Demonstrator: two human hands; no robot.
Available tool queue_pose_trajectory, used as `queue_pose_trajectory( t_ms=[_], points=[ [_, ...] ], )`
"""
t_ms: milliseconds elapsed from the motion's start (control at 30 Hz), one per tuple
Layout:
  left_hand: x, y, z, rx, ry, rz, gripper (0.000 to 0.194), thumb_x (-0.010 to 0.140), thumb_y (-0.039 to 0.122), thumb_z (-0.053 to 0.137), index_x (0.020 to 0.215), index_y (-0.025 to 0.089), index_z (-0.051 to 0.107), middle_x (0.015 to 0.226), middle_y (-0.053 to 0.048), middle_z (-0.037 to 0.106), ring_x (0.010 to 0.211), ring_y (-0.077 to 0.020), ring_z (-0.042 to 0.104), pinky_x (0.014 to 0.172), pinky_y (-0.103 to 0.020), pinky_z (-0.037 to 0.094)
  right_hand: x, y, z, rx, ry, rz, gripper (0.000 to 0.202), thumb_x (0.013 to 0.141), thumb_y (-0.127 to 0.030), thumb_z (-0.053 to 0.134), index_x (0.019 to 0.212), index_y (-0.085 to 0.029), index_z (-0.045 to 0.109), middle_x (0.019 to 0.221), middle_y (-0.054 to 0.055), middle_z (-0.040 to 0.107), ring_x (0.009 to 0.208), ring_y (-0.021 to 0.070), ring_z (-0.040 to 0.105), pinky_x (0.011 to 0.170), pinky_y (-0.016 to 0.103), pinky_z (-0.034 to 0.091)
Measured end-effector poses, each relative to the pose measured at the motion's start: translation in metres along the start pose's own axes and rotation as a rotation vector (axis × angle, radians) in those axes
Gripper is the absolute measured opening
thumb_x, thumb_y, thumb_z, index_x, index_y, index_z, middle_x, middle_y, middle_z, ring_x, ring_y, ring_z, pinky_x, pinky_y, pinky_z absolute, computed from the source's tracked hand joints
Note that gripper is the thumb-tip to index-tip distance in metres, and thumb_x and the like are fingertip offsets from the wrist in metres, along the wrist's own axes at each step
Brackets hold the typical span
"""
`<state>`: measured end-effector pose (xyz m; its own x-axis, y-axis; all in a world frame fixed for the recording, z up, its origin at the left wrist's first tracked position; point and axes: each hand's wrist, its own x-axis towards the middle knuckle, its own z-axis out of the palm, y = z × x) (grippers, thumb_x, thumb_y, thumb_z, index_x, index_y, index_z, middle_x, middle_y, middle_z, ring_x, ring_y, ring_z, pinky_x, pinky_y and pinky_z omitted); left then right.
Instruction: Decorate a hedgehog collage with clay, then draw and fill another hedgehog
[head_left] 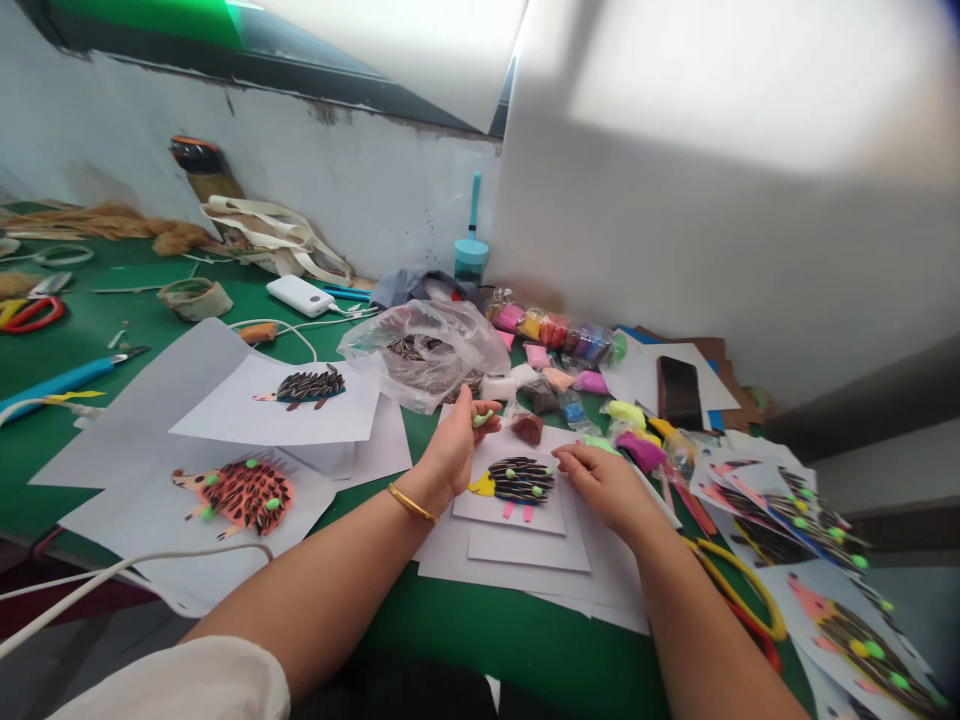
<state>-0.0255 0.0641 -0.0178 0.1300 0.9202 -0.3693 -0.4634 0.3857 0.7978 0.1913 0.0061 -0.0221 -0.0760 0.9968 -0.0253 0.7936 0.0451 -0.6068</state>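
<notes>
A hedgehog picture [523, 482] with a yellow face, pink feet, dark seed-like spines and green dots lies on white paper [480, 512] in front of me. My left hand [457, 440] is above the paper's upper left, palm turned up, fingers curled around a small piece of light green clay [482, 419]. At the picture's right side, my right hand [600, 482] has its thumb and fingertips pinched together; whether anything is between them is too small to tell. A lump of brown clay [527, 428] sits just above the picture.
A plastic bag of seeds [424, 350] and packets of coloured clay [555, 335] lie behind. More hedgehog pictures [240, 495] are on the left and right. A phone [679, 392], yellow-handled scissors [742, 580], a blue cutter [67, 380] and a white cable [112, 575] surround the work area.
</notes>
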Motion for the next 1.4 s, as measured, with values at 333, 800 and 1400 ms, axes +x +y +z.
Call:
queue_pose_trajectory(
  t_ms=[333,800,1400],
  points=[
    [-0.012,0.005,0.004,-0.036,-0.111,-0.067,0.024,0.087,0.026,0.056,0.106,0.016,0.068,0.087,-0.003,0.065,0.078,-0.009,0.06,0.068,-0.021,0.039,-0.001,0.007,0.007,-0.096,0.087,-0.008,0.04,0.088,-0.02,0.049,0.123,-0.027,0.066,0.118,0.004,0.072,0.109,0.0257,0.066,0.095,0.044,0.051],
    [-0.038,-0.008,0.011,0.267,-0.597,-0.109,0.074,0.076,0.052,0.075,0.135,0.017,0.047,0.087,-0.007,0.07,0.077,-0.0174,0.067,0.071,-0.03,0.048,-0.022,-0.039,0.01,0.136,0.399,-0.478,0.015,0.09,-0.023,0.065,0.103,-0.027,0.072,0.089,0.003,0.06,0.088,0.0197,0.058,0.079,0.036,0.049],
    [-0.036,-0.004,0.009,0.49,-0.658,-0.053,0.05,0.083,0.062,0.057,0.068,0.015,0.058,0.063,-0.001,0.054,0.054,-0.0093,0.048,0.052,-0.024,0.032,-0.026,-0.045,0.007,0.14,0.387,-0.481,0.011,0.093,-0.025,0.058,0.093,-0.024,0.069,0.086,0.006,0.066,0.084,0.0213,0.061,0.076,0.038,0.051]
  ],
)
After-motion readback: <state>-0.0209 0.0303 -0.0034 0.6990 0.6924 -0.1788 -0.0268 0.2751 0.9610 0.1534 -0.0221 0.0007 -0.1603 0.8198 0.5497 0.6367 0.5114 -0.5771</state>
